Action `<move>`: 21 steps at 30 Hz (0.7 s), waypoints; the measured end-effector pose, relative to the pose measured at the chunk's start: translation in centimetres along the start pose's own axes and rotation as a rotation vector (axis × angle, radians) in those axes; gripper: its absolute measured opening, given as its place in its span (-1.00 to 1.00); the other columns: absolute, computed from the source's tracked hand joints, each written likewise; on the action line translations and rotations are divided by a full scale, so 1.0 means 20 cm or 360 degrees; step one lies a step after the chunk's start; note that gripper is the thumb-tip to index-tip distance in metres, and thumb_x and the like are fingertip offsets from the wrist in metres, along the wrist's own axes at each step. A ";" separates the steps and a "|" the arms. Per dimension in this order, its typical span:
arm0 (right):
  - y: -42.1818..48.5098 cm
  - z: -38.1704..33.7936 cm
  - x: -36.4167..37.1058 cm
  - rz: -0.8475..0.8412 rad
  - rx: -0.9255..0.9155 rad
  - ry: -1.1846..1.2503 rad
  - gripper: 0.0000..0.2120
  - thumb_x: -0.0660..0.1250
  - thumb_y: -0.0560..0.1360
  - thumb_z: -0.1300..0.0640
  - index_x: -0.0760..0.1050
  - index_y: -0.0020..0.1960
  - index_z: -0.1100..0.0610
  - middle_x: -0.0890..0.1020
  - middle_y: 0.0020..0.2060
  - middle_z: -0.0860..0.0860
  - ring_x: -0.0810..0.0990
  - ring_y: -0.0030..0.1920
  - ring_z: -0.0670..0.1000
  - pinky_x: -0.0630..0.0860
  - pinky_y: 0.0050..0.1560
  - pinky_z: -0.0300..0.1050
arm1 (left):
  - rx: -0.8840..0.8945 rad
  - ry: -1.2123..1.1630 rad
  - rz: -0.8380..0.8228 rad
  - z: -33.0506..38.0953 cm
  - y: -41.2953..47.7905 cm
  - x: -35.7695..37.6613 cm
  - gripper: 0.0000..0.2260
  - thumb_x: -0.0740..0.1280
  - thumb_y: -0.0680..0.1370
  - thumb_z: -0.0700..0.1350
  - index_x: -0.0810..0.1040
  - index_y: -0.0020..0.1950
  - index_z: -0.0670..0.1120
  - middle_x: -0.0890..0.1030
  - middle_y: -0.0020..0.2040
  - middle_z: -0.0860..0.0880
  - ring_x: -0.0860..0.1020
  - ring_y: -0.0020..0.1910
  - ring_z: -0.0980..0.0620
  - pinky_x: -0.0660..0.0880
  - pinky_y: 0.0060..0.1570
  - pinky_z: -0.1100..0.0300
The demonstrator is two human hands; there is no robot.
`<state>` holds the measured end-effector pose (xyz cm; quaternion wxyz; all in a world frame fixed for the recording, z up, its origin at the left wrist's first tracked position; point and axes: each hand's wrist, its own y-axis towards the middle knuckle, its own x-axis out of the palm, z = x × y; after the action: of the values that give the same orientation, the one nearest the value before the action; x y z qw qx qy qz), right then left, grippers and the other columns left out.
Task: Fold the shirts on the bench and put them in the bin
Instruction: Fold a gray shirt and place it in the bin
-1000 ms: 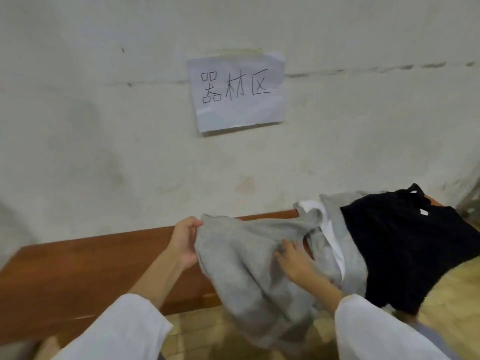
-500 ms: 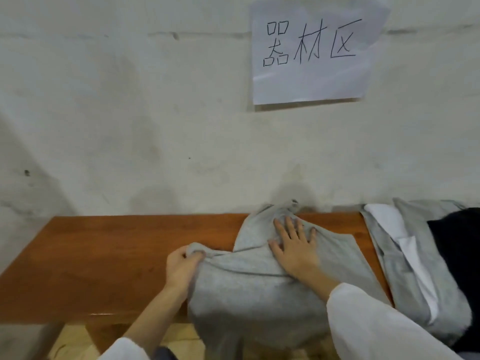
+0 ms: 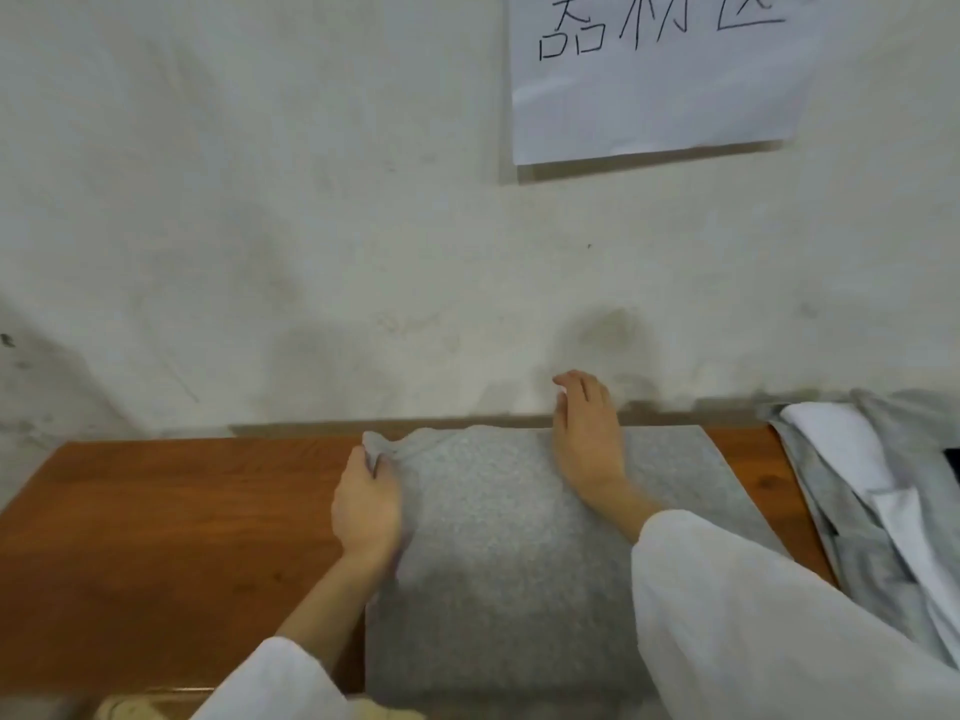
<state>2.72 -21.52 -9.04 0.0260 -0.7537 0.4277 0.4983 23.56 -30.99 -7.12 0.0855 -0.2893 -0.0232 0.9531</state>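
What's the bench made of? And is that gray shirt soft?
The bench looks like wood, smooth and slightly glossy reddish-brown with faint grain, though it could be veneer. The gray shirt looks like soft knit fabric, probably cotton: matte, speckled, and draping limply over the bench edge.

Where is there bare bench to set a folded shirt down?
Free: left part of the bench, bare wood up to the left hand pinching the grey shirt. Also a narrow strip between that shirt and the shirt pile at right. Crowded: the middle, under the grey shirt and flat right hand, and the right end.
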 end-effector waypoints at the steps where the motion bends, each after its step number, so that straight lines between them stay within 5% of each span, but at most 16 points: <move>1: -0.05 0.01 -0.03 -0.0045 -0.0070 0.0023 -0.73 0.16 0.59 0.27 0.46 0.25 0.27 0.49 0.25 0.19 0.42 0.29 0.20 0.34 0.33 0.03 | -0.0309 -0.0287 -0.0164 0.04 0.02 -0.02 -0.86 0.16 0.61 -0.17 0.49 -0.01 -0.18 0.56 -0.08 -0.13 0.46 -0.17 -0.05 0.39 -0.12 0.10; 4: -0.18 0.13 -0.15 -0.0325 -0.0014 -0.0207 -0.61 0.15 0.60 0.19 0.31 0.42 0.23 0.34 0.41 0.16 0.23 0.45 0.18 0.13 0.47 0.07 | -0.0899 -0.1067 -0.0713 0.16 0.04 -0.07 -0.84 0.18 0.60 -0.20 0.51 -0.12 -0.17 0.54 -0.21 -0.13 0.50 -0.24 -0.06 0.41 -0.26 0.09; 8: -0.41 0.29 -0.33 -0.0536 0.0348 -0.0572 -0.24 -0.30 0.51 -0.30 0.01 0.55 0.12 0.07 0.54 0.09 -0.03 0.53 0.12 -0.13 0.51 0.05 | -0.0695 -0.1209 -0.0290 0.21 0.12 -0.07 -0.86 0.17 0.62 -0.25 0.52 0.04 -0.18 0.55 -0.16 -0.17 0.57 -0.27 0.02 0.48 -0.29 0.19; 12: -0.67 0.13 -0.39 -0.0758 0.0292 -0.0610 0.09 -0.74 0.12 -0.42 -0.29 0.53 0.05 -0.24 0.51 0.02 -0.21 0.53 0.11 -0.25 0.48 0.03 | -0.0369 -0.0320 0.0257 0.04 0.18 -0.16 -0.68 0.16 0.60 -0.25 0.38 0.36 -0.21 0.51 0.24 -0.26 0.49 0.20 -0.22 0.41 0.12 0.05; 15: -0.70 0.09 -0.41 -0.0709 0.0278 -0.0521 0.07 -0.65 0.16 -0.47 -0.21 0.55 0.00 -0.18 0.54 0.01 -0.18 0.53 0.08 -0.22 0.47 -0.03 | -0.0049 0.0213 0.0256 -0.04 0.09 -0.18 -0.61 0.23 0.58 -0.20 0.27 0.39 -0.22 0.47 0.24 -0.28 0.46 0.20 -0.30 0.40 0.08 -0.08; 18: -0.69 0.17 -0.42 -0.0645 0.0138 -0.0410 -0.11 -0.48 0.34 -0.42 -0.10 0.55 -0.04 -0.06 0.55 -0.01 -0.12 0.53 0.01 -0.24 0.47 -0.10 | 0.0428 0.0759 -0.0012 -0.09 -0.07 -0.13 -0.50 0.16 0.55 0.04 0.30 0.45 -0.16 0.24 0.47 -0.22 0.23 0.43 -0.24 0.21 0.36 -0.13; 21: -0.65 0.27 -0.42 -0.0695 0.0035 -0.0479 -0.05 -0.61 0.29 -0.43 -0.13 0.55 -0.04 -0.08 0.55 -0.01 -0.17 0.53 -0.01 -0.32 0.45 -0.10 | 0.0748 0.1200 -0.0464 -0.16 -0.23 -0.04 -0.19 -0.36 0.38 0.29 0.00 0.57 -0.02 -0.06 0.57 -0.08 -0.10 0.55 -0.08 -0.17 0.47 -0.04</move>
<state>6.36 -5.57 -10.19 0.2044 -0.7452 0.2518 0.5827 26.69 -26.64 -8.95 0.2843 -0.5819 0.1855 0.7390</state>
